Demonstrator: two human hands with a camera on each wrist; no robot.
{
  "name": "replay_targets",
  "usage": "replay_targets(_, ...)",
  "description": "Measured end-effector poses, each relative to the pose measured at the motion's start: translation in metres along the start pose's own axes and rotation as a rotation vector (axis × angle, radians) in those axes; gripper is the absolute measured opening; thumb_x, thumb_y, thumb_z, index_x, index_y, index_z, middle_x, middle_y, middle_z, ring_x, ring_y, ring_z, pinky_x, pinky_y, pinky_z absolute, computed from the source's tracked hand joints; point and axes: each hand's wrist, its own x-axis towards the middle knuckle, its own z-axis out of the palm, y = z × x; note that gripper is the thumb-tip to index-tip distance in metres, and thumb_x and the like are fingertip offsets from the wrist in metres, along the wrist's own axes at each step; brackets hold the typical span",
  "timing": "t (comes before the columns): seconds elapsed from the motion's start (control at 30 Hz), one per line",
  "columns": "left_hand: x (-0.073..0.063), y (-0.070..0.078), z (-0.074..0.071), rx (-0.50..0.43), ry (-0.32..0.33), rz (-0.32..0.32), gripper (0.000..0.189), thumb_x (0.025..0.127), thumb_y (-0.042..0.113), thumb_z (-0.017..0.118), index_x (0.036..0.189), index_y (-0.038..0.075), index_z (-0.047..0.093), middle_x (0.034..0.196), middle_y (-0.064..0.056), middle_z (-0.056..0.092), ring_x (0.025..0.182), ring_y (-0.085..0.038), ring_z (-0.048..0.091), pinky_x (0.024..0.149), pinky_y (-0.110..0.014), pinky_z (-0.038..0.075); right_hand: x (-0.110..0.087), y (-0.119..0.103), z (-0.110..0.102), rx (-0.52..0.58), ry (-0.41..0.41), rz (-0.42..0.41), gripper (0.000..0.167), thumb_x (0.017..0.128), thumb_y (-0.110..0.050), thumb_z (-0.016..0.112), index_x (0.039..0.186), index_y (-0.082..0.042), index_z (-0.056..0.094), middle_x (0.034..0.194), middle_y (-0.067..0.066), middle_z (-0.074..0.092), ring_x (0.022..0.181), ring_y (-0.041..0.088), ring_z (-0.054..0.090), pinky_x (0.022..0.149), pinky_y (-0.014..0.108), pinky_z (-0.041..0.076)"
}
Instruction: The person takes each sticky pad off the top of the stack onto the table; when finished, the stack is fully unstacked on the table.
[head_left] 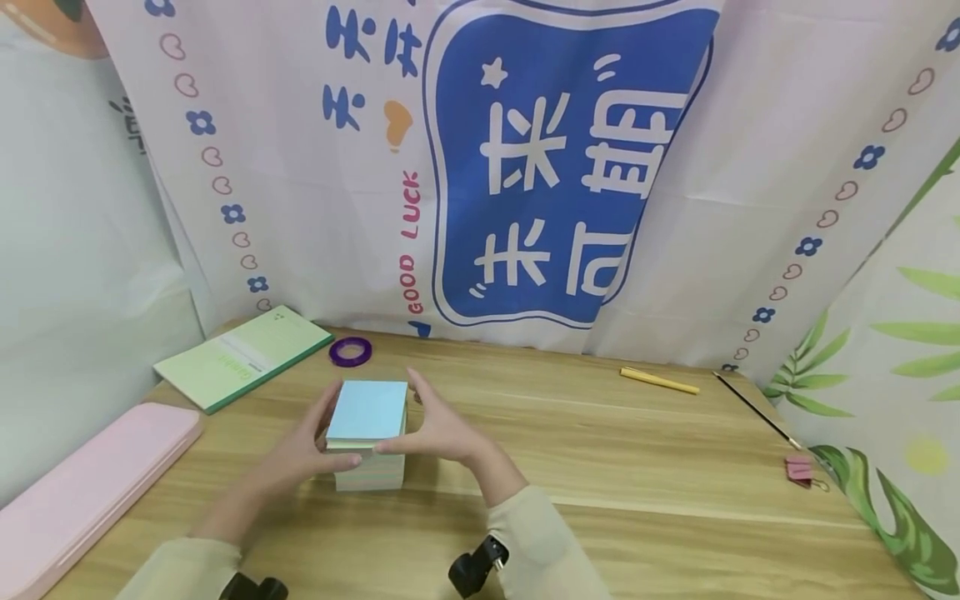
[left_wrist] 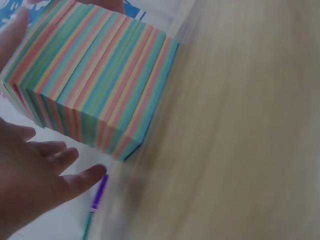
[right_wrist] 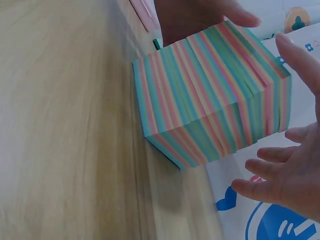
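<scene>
A tall block of paper notes (head_left: 369, 412), pale blue on top, stands on the wooden table between both hands. Pastel stripes of pink, green, yellow and blue run along its sides in the left wrist view (left_wrist: 95, 65) and right wrist view. My left hand (head_left: 298, 448) is at the block's left side, its thumb extended across the front. On the opposite side is my right hand (head_left: 444, 427), thumb tip close to the front upper edge. Both wrist views show spread, fairly straight fingers with gaps between several fingertips and the paper.
Left of the block lie a pink case (head_left: 97, 492) and a green notebook (head_left: 243, 354). Behind it is a roll of purple tape (head_left: 334, 353). A yellow pen (head_left: 660, 381), a thin brush (head_left: 756, 410) and a pink binder clip (head_left: 799, 469) lie to the right. A printed cloth (head_left: 360, 250) hangs along the back edge.
</scene>
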Motion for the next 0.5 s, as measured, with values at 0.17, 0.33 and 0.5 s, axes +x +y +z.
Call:
replay_targets(0.17, 0.001, -0.015, 0.005, -0.031, -0.022, 0.016, 0.105, 0.065, 0.016, 0.075, 0.139, 0.018, 0.001, 0.132, -0.023, 0.025, 0.114, -0.042, 0.029, 0.091, -0.058, 0.021, 0.002, 0.003, 0.001, 0.043, -0.007, -0.037, 0.089, 0.07, -0.022, 0.072, 0.137, -0.011, 0.016, 0.132, 0.006, 0.032, 0.117, 0.024, 0.033, 0.095, 0.039, 0.03)
replay_targets(0.33, 0.001, -0.026, 0.007, -0.022, -0.007, 0.054, 0.105, 0.06, 0.016, 0.078, 0.139, 0.021, 0.008, 0.127, -0.017, 0.035, 0.111, -0.038, 0.035, 0.09, -0.06, 0.021, -0.001, 0.008, -0.001, 0.037, -0.014, -0.067, 0.084, 0.072, -0.021, 0.071, 0.137, -0.012, 0.018, 0.131, 0.006, 0.032, 0.117, 0.022, 0.034, 0.096, 0.039, 0.028)
replay_targets(0.5, 0.002, -0.03, 0.007, -0.023, -0.005, 0.065, 0.103, 0.06, 0.017, 0.079, 0.138, 0.027, 0.012, 0.128, -0.014, 0.035, 0.113, -0.037, 0.033, 0.091, -0.061, 0.016, -0.009, 0.011, -0.009, 0.097, -0.02, -0.071, 0.082, 0.072, -0.016, 0.07, 0.136, -0.013, 0.02, 0.128, 0.008, 0.034, 0.116, 0.021, 0.036, 0.097, 0.034, 0.029)
